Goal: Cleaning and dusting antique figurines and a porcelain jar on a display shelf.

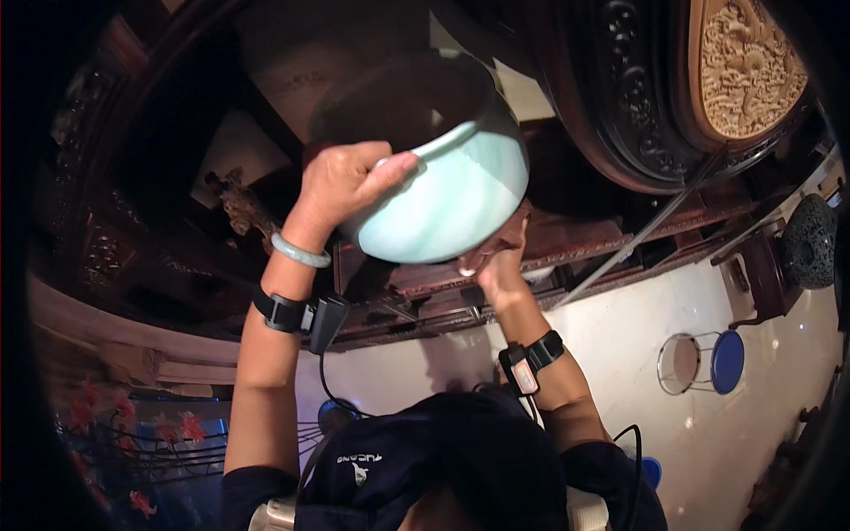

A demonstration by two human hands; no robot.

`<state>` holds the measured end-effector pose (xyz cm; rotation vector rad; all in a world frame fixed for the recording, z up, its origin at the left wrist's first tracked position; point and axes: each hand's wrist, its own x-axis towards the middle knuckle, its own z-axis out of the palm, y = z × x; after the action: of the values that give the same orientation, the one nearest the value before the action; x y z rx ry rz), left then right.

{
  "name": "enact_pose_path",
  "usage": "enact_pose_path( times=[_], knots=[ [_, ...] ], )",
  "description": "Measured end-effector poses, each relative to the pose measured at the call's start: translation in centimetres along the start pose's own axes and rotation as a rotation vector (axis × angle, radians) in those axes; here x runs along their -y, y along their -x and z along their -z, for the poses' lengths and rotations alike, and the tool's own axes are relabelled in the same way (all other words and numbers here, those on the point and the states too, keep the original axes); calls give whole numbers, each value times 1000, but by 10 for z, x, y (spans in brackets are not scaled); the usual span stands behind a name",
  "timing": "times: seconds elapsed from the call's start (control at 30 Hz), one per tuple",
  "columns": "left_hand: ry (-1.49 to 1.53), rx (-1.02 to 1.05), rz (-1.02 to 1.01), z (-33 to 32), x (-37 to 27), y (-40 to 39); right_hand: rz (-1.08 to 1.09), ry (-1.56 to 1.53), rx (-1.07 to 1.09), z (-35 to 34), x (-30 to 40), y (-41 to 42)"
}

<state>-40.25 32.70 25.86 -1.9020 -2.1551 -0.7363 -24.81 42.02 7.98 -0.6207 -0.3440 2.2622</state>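
A large pale green-and-white bowl (445,199) is raised and tilted before me, its dark inside turned away. My left hand (352,179) grips its rim, the thumb lying over the edge; a pale bangle (300,251) and a black strapped device are on that arm. Under the right part of the bowl is my right hand (501,262), palm up, with something dark reddish-brown, perhaps a stand or cloth, between it and the bowl. The fingers of this hand are partly hidden.
Dark carved wooden shelving (578,245) lies behind the bowl. A carved panel (754,70) in a dark frame stands at upper right, a gnarled ornament (242,206) at left. A blue round stool (727,362) and a black speckled stone (809,242) are at right; red flowers (191,426) at lower left.
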Motion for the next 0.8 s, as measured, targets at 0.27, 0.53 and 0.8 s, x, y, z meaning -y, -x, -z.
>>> enact_pose_path(
  times=[0.27,0.53,0.8],
  knots=[
    [59,152,8,9,-5,-8,-300,14,-137,1,27,89],
    [-430,26,-182,-11,-68,-30,1126,2182,306,46,56,102],
    [-381,-180,-103,-42,-68,-46,1038,2264,218,47,72,96]
  ],
)
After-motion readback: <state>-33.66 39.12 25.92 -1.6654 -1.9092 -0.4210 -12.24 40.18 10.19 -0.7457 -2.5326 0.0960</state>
